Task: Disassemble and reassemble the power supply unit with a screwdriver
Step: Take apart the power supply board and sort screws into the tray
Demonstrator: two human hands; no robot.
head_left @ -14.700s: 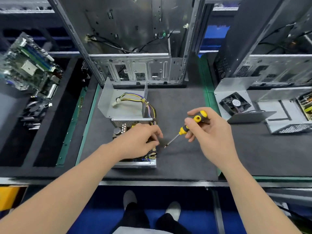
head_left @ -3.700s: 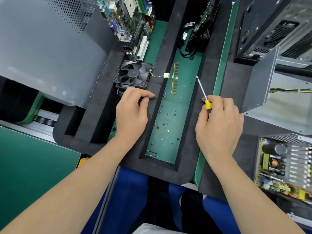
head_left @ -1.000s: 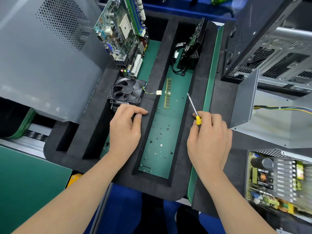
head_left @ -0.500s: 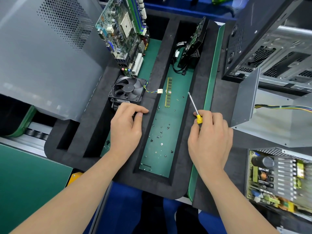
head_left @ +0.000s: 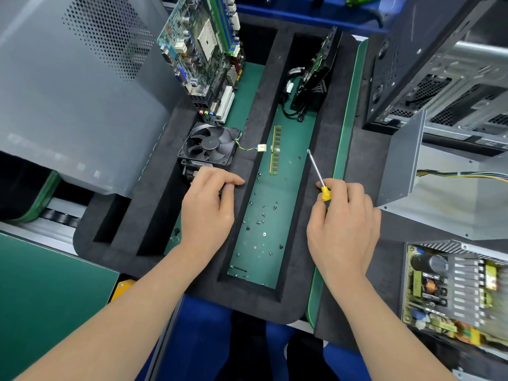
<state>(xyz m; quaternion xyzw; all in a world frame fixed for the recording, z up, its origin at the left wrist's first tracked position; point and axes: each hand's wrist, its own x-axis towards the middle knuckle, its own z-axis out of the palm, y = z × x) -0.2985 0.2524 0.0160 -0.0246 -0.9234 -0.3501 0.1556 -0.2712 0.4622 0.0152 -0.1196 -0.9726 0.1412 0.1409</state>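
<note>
The right hand (head_left: 343, 224) has its grip clamped on the screwdriver (head_left: 317, 174), whose shaft lies over the tray (head_left: 324, 138) of screws (head_left: 262, 215). The left hand (head_left: 209, 207) rests on the tray's ridge by the fan (head_left: 210, 145), grip relaxed. The opened power supply (head_left: 453, 292) lies on the worktop (head_left: 387, 270), far right.

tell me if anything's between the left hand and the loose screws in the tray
Nothing visible. The left hand rests on the foam ridge beside the slot, and the screws lie uncovered just past it.
</note>
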